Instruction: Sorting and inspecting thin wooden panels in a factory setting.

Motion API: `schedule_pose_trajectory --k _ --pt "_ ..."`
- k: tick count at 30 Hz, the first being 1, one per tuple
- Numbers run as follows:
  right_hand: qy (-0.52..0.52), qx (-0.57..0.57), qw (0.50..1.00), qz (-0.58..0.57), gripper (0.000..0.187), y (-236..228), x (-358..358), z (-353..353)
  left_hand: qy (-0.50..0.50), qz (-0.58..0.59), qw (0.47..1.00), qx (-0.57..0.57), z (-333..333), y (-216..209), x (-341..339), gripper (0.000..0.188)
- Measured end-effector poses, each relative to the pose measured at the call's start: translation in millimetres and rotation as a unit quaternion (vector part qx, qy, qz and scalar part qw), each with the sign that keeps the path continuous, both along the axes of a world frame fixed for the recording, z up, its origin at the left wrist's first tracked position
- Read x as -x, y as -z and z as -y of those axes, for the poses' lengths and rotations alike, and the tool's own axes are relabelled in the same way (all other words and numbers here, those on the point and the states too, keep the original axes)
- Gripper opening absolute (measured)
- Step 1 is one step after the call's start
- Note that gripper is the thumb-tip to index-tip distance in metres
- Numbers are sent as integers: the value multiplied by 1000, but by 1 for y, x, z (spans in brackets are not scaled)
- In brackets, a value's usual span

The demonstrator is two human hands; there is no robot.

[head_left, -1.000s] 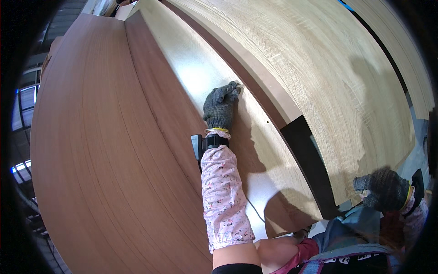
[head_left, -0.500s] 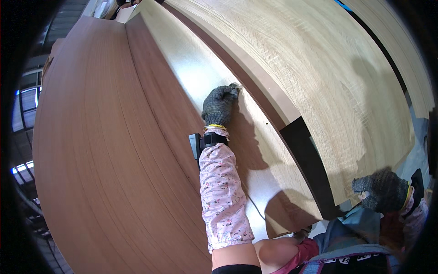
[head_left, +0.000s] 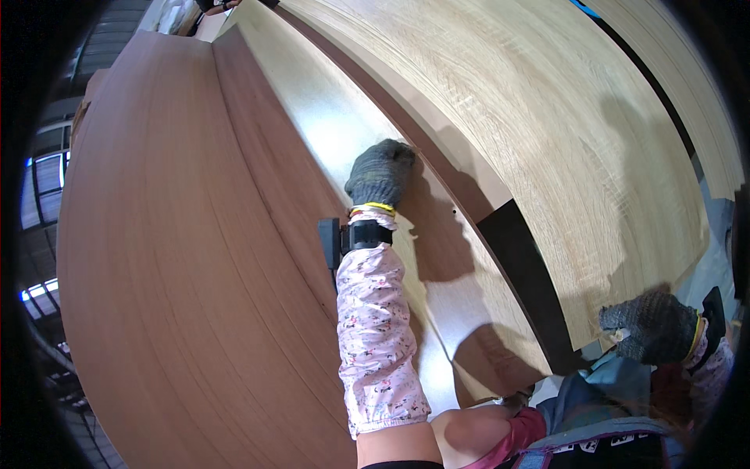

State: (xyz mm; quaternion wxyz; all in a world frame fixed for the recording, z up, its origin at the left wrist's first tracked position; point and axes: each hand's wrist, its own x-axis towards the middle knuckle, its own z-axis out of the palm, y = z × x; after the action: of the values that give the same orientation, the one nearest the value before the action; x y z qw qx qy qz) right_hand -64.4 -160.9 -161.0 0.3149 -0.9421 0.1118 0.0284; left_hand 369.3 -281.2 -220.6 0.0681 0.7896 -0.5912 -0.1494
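My left hand (head_left: 380, 173), in a dark grey knitted glove, is closed in a fist over a long pale wood-grain panel (head_left: 312, 86), close to its right edge. Whatever it may hold is hidden by the curled fingers. On that panel fall the shadows of my hand and arm. At the lower right, my right hand (head_left: 652, 327), in a matching glove, is closed beside the near corner of another light wood-grain board (head_left: 547, 102). A small pale bit shows at its fingertips, too small to name.
A broad reddish-brown board (head_left: 172, 234) fills the left side. Between the pale panels lies a dark strip (head_left: 523, 258). More light boards (head_left: 695, 62) stand at the far right. Another person's hand (head_left: 223, 6) shows at the top edge.
My left hand has turned so its back faces up more, and it has shifted slightly away from me. Its shadow now reaches across the panel's right edge. My right hand has hardly moved.
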Motion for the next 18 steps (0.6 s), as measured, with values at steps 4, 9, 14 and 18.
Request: schedule_pose_trajectory --k 4,9,14,18 --pt "38 0 999 18 27 -4 5 -7 22 109 994 15 19 -6 4 28" --pt "33 -5 999 -12 31 -21 -11 2 11 105 994 35 24 -9 -1 30" --pt "104 -83 991 -2 37 -18 -4 -3 -21 70 996 41 21 -10 -15 30" --pt "23 -31 998 -44 42 -34 -8 6 -28 -4 978 206 14 26 -49 27"
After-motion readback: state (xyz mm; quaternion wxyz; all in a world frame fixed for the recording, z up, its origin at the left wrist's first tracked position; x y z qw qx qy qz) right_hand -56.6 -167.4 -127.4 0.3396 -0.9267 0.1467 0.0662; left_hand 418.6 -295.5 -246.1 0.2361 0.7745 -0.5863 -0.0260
